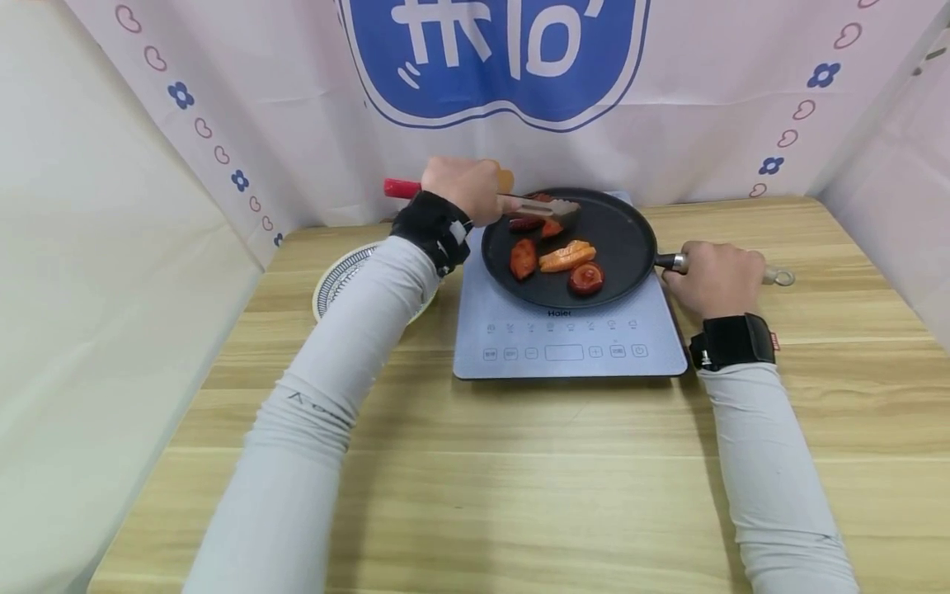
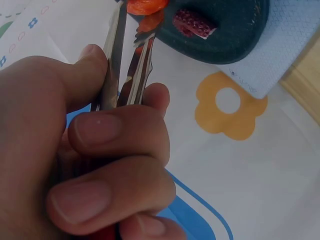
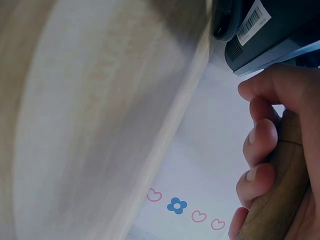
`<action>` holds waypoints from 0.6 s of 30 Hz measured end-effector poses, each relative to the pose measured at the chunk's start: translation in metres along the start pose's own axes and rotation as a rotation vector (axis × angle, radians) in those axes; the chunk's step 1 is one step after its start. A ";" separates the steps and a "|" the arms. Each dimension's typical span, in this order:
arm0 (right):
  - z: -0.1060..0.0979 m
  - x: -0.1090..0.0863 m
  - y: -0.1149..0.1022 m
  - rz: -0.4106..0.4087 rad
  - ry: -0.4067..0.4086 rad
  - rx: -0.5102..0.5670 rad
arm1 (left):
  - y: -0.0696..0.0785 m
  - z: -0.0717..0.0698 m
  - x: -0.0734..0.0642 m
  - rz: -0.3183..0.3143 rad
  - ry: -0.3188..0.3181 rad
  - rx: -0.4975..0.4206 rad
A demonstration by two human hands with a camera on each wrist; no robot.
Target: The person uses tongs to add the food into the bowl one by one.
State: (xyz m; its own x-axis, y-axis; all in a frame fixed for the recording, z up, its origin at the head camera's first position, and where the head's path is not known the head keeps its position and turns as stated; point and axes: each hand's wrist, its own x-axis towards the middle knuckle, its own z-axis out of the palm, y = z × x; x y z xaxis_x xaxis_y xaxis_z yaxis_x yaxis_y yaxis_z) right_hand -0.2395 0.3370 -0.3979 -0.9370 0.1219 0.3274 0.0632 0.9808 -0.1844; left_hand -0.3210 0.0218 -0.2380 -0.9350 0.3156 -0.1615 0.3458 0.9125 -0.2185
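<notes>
My left hand (image 1: 463, 188) grips metal tongs (image 1: 530, 206) with a red end, fingers curled round the arms. The tongs reach over the far left part of a black frying pan (image 1: 623, 239). An orange-red food piece (image 2: 146, 6) shows by their tips in the left wrist view; I cannot tell whether they pinch it. Close by lies a dark red, speckled piece (image 2: 194, 24). Nearer me in the pan are a reddish piece (image 1: 523, 259), a pale orange piece (image 1: 567, 256) and a round red piece (image 1: 586, 279). My right hand (image 1: 716, 276) holds the pan's wooden handle (image 3: 285, 185).
Beneath the pan sits a flat white induction cooker (image 1: 564, 363) with a touch panel. A patterned plate (image 1: 326, 289) is partly hidden under my left forearm. Behind the wooden table (image 1: 564, 478) hangs a printed cloth (image 1: 712, 107), close to the pan's far edge.
</notes>
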 end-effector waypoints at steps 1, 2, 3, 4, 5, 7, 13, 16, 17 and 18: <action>0.000 0.000 0.000 0.000 0.000 0.000 | 0.001 0.000 0.000 0.003 0.004 -0.002; 0.000 0.000 -0.001 -0.001 -0.001 0.000 | 0.002 0.000 -0.001 0.005 0.009 -0.007; 0.000 0.000 -0.001 -0.001 -0.001 0.001 | 0.003 0.000 -0.001 0.007 0.015 -0.007; 0.000 0.000 -0.001 -0.001 -0.004 0.001 | 0.004 0.000 -0.002 0.013 0.024 -0.007; 0.000 0.001 -0.002 -0.001 -0.006 0.001 | 0.004 0.000 -0.002 0.018 0.030 -0.008; 0.000 0.001 -0.002 0.001 -0.011 -0.001 | 0.006 0.000 -0.002 0.026 0.037 -0.002; -0.001 0.001 -0.001 0.006 -0.015 -0.003 | 0.012 0.001 -0.004 0.040 0.040 0.015; -0.001 0.000 0.000 0.005 -0.013 -0.002 | 0.015 0.001 -0.006 0.038 0.045 0.023; -0.001 0.001 0.000 0.004 -0.013 -0.002 | 0.015 0.001 -0.005 0.038 0.049 0.025; -0.001 0.001 0.001 0.004 -0.011 -0.004 | 0.015 0.002 -0.005 0.038 0.051 0.024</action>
State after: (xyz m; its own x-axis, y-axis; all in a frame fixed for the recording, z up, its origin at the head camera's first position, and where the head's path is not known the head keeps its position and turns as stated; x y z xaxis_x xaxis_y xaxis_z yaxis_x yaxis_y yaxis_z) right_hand -0.2397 0.3377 -0.3971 -0.9405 0.1237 0.3165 0.0679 0.9810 -0.1817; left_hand -0.3110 0.0333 -0.2423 -0.9236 0.3637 -0.1214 0.3827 0.8930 -0.2367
